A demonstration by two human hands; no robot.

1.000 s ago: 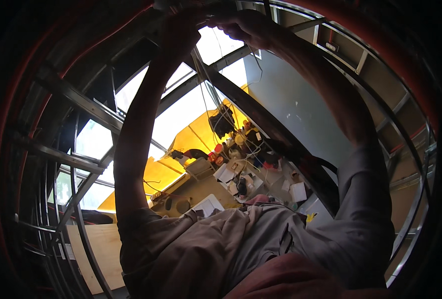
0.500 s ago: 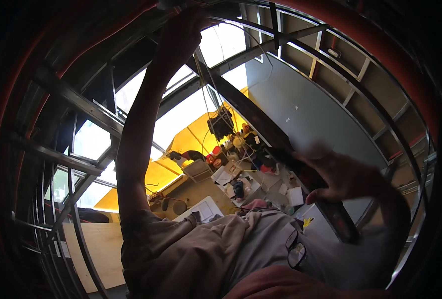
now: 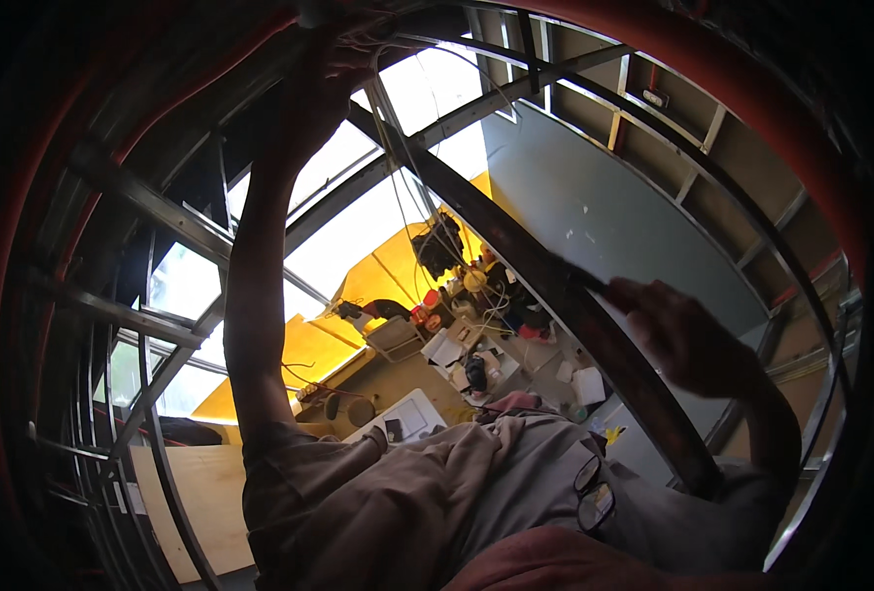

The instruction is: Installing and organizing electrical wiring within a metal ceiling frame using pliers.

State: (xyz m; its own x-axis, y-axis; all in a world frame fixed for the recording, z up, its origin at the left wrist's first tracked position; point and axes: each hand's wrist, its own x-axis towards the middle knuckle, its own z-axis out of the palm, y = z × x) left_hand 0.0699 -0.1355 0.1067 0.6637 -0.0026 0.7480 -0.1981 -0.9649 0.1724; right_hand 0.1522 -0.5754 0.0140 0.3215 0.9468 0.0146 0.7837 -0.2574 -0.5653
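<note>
My left arm is raised, and my left hand (image 3: 327, 77) is in shadow at the top of the view. Its fingers look stretched out against the dark overhead framing, close to some hanging pale wires (image 3: 390, 123). A long dark metal bar (image 3: 516, 236) slants from near that hand down to the right, towards my body. Beside the bar, my right hand (image 3: 678, 335) has its fingers closed on a dark slim object (image 3: 583, 279), whose tip points up and left along the bar's edge. What kind of object it is does not show clearly.
Metal studs (image 3: 156, 212) and curved overhead profiles (image 3: 713, 177) surround me. A grey panel (image 3: 595, 197) stands behind the bar. Far below lie a cluttered work area, a white board (image 3: 412, 419) and a yellow sheet (image 3: 378, 276). A wooden panel (image 3: 186, 492) stands at lower left.
My left hand has shifted slightly left, its fingers now more spread. My right hand has moved slightly right and come off the bar's face, with the slim object now beside the bar's edge.
</note>
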